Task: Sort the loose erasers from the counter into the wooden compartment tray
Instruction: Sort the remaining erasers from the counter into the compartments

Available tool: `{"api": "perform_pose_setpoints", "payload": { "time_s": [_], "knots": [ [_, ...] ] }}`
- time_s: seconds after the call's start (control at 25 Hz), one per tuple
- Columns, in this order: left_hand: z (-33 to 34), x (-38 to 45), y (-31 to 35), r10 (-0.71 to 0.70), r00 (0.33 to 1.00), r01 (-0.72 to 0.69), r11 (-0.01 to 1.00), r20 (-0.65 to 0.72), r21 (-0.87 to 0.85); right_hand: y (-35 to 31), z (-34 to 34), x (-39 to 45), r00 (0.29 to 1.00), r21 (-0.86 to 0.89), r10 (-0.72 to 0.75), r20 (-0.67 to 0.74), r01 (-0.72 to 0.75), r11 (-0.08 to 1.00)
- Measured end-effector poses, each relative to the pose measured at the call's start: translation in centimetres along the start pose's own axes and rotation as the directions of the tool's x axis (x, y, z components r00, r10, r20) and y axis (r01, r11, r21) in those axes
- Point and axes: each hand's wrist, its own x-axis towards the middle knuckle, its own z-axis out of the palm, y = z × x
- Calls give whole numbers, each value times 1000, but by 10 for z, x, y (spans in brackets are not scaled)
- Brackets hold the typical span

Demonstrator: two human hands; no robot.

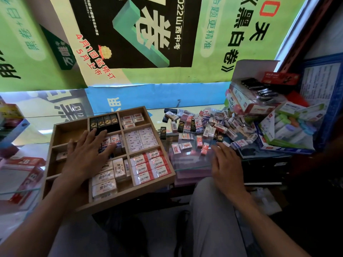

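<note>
The wooden compartment tray (109,199) sits at the near left of the glass counter (193,168), its near edge hanging out past the counter's rim. The left hand (87,156) is spread flat over the tray's middle, fingers straight, fingertips resting on the erasers in the centre compartment and reaching the row of black erasers (104,123) standing in the far middle section. It grips nothing. The far left compartment shows bare wood. On the tray's right column, white erasers (142,140) fill the middle section, and red-and-white 2B erasers (150,168) pack the near right one. Larger cream erasers (104,179) lie in the near middle compartment.

Over to the right, the right hand (227,166) hovers low over the counter, fingers loosely extended and holding nothing, fingertips pointing toward the loose erasers (202,125). That pile lies scattered across the far right of the counter, with one red-sleeved eraser (204,149) just beside the fingertips. Stacked stationery boxes (259,102) crowd the right edge.
</note>
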Motion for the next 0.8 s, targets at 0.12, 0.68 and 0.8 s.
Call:
{"api": "perform_pose_setpoints", "payload": {
  "time_s": [0.12, 0.68, 0.8],
  "knots": [
    [0, 0, 0, 1, 1000, -1, 1000, -8, -5, -3, 3, 1, 998, -49, -61, 8, 61, 997],
    [-4, -2, 4, -18, 1000, 18, 1000, 13, -25, -13, 14, -17, 974, 197, -190, 124, 163, 967],
    [-5, -3, 3, -20, 1000, 20, 1000, 24, -24, -15, 13, -15, 974, 205, -194, 114, 168, 964]
  ]
}}
